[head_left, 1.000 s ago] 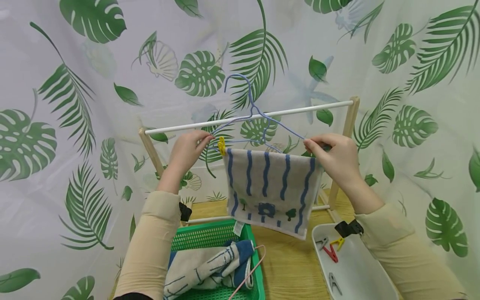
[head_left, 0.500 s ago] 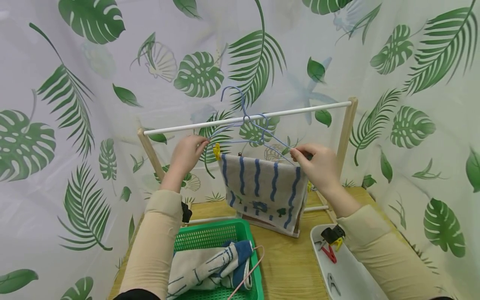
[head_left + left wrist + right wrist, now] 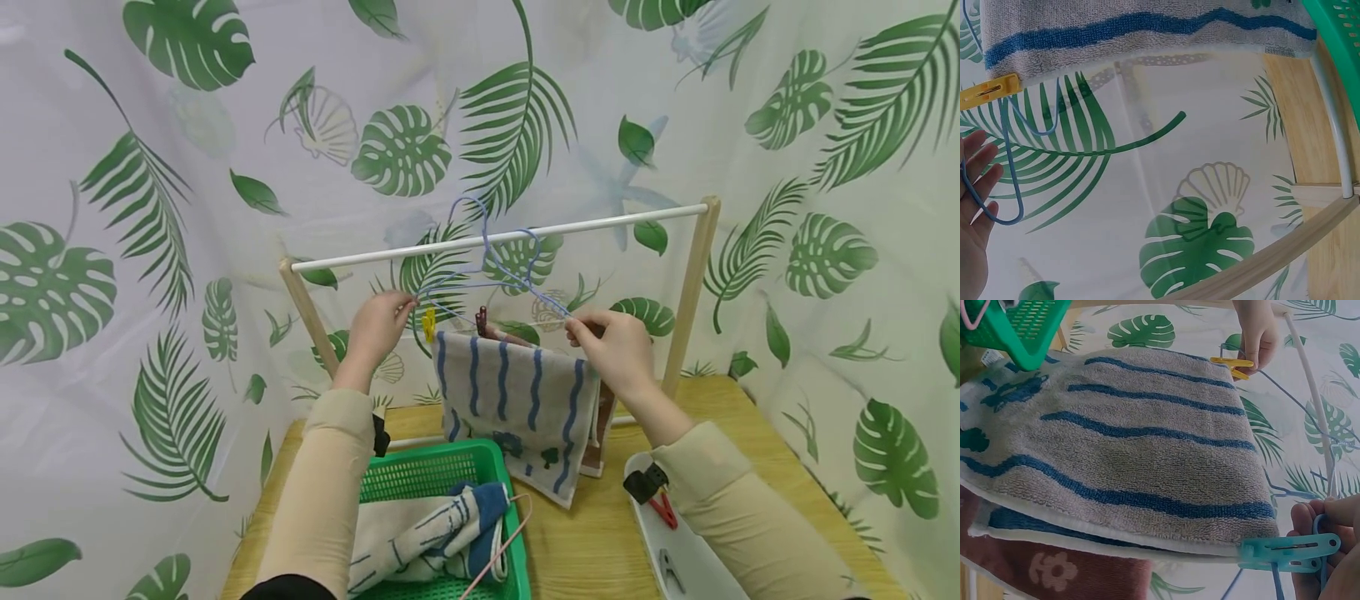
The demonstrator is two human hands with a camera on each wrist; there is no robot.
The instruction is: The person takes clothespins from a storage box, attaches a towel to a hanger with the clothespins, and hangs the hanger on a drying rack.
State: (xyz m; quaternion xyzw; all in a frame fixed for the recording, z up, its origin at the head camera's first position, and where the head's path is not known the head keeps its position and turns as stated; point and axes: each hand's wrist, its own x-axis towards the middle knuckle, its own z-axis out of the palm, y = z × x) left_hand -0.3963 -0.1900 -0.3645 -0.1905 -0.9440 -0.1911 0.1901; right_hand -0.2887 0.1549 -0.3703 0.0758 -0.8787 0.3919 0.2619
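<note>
A blue wire hanger (image 3: 485,225) is held between both hands, its hook overlapping the rack's rod in the head view. My left hand (image 3: 378,329) pinches its left end, and my right hand (image 3: 618,346) pinches the right end. From it hangs a whitish towel (image 3: 506,387) with wavy blue stripes. A yellow clothespin (image 3: 429,324) clips the towel's left corner; a teal clothespin (image 3: 1285,551), beside the right fingers, clips the other. Behind, mostly hidden, hangs a brown towel (image 3: 1100,575) with a flower pattern, near a dark red clothespin (image 3: 482,321) and a second blue hanger (image 3: 535,246).
The rack's white rod (image 3: 600,222) spans wooden posts. In front stands a green basket (image 3: 480,454) with a crumpled blue-and-white towel (image 3: 420,533) and a pink wire (image 3: 517,527). At right, a white tray (image 3: 697,550) holds a red clothespin (image 3: 664,510) and a grey clothespin (image 3: 669,571).
Both hands have lowered the hanger and towel, with the right hand also moving left. The hook has dropped from well above the rod to close at it. The brown towel behind has come into view.
</note>
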